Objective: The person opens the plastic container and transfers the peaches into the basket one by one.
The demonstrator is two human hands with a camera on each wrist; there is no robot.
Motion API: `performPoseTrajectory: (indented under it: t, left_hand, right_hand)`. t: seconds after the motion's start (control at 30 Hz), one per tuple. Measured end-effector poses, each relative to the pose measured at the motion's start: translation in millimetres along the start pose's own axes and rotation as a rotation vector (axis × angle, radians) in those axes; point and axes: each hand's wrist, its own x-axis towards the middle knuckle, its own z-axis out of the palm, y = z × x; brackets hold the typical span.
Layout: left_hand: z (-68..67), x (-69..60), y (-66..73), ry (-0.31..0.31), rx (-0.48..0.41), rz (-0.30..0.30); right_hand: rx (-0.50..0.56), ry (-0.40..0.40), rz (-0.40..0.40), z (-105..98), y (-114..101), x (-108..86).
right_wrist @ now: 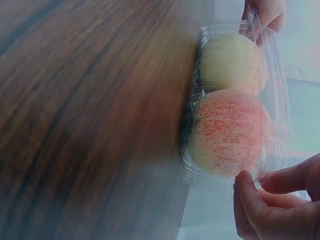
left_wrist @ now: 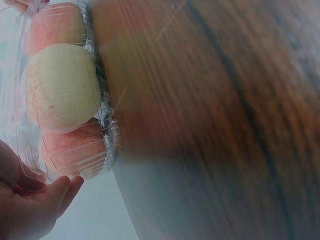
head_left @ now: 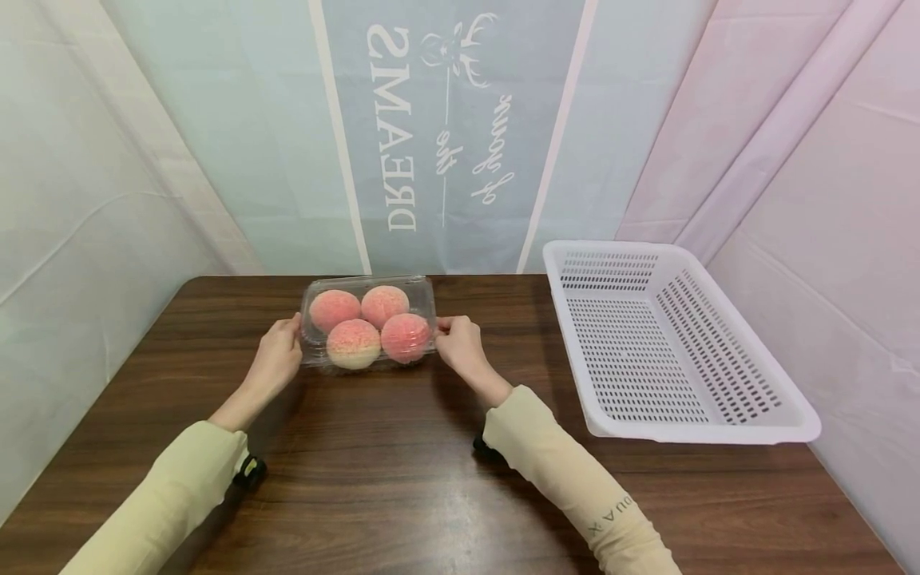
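Observation:
A clear plastic box (head_left: 368,286) with several pink and yellow peaches (head_left: 353,344) in it is at the back left of the table, its lid down over them. My left hand (head_left: 279,351) pinches the box's left end; in the left wrist view the fingers of that hand (left_wrist: 35,205) lie at the edge of the plastic. At the opposite end, my right hand (head_left: 461,345) pinches the rim between thumb and fingers, and the right wrist view shows this hand (right_wrist: 280,200) beside a red-speckled peach (right_wrist: 231,132).
To the right on the brown wooden table (head_left: 374,463) stands a white slotted basket (head_left: 575,351) with nothing visible in it. Behind the table hangs a pale curtain (head_left: 273,144) with printed lettering, and pale sheets rise on both sides.

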Motion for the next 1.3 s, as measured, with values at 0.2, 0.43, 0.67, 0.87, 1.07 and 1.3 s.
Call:
performPoseTrajectory:
  t: [0.2,0.43,0.67,0.87,1.07,1.3]
  left_hand:
    - [-1.1,1.0,2.7,-0.015,-0.002,-0.006]
    - [2.3,3.0,3.7,-0.009,-0.003,0.006]
    - [4.0,4.2,6.4,-0.012,-0.009,0.014]
    - [6.6,5.3,8.3,-0.026,-0.015,0.015]
    - [9.6,5.9,11.7,-0.026,-0.027,0.012]
    - [13.1,6.3,15.1,-0.019,-0.021,0.015]
  right_hand:
    - [-0.007,0.008,0.010,-1.2,0.0,-0.1]
    - [-0.021,0.021,0.027,-4.8,1.8,-1.0]
    - [-0.019,0.036,0.036,-8.6,1.7,-3.3]
    - [-0.027,0.042,0.050,-12.4,2.4,-5.8]
    - [-0.024,0.052,0.059,-14.9,4.9,-6.5]
    - [-0.018,0.058,0.081,-17.4,7.2,-7.7]
